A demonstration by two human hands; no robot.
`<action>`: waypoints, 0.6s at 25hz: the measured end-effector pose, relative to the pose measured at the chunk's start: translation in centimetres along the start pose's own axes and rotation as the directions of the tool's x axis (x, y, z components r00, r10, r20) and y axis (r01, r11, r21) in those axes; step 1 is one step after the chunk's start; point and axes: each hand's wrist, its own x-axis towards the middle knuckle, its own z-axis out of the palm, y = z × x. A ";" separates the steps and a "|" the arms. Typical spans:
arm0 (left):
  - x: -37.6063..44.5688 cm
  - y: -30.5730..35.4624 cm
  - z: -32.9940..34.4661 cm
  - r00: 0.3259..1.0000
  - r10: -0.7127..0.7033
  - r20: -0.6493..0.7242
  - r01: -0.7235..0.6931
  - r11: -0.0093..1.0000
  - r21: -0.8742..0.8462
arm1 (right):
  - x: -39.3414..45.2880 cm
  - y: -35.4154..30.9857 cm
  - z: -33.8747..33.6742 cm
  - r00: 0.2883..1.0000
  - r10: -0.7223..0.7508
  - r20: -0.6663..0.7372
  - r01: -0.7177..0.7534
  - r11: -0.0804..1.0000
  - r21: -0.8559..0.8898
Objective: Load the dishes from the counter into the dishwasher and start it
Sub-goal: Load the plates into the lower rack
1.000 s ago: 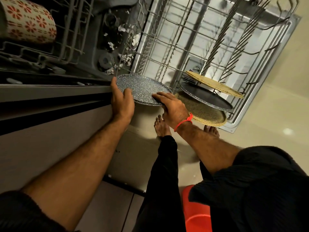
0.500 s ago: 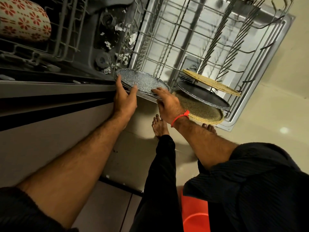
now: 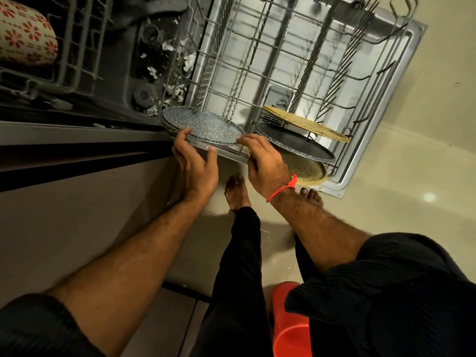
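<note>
We stand at the near edge of the pulled-out lower rack [image 3: 296,60], which sits over the open dishwasher door [image 3: 381,140]. A plate [image 3: 206,124] rests at the rack's near-left corner, between our left hand [image 3: 195,166] and right hand [image 3: 265,163]. Right of it, three more plates [image 3: 296,145] stand in the rack. A bowl [image 3: 25,37] sits in the upper rack [image 3: 77,60], far left. A bucket [image 3: 291,325] stands on the floor [image 3: 425,228] behind our feet.
</note>
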 end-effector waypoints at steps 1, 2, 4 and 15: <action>-0.6 0.3 0.5 0.999 0.039 0.021 -0.039 0.999 -0.004 | -0.3 0.3 -0.6 1.000 -0.029 -0.008 0.029 1.000 -0.011; -1.1 0.4 1.0 0.996 0.064 0.057 -0.063 0.998 -0.005 | -0.7 0.6 -1.2 0.998 -0.057 -0.013 0.057 0.998 -0.027; -1.9 0.7 2.3 0.987 0.066 0.145 -0.061 0.998 -0.034 | -1.6 1.5 -2.7 0.995 -0.095 -0.016 0.093 0.992 -0.084; -3.6 3.7 8.1 0.923 -0.171 0.344 0.160 0.985 0.061 | -3.0 7.5 -10.4 0.984 0.121 -0.131 -0.164 0.905 -0.393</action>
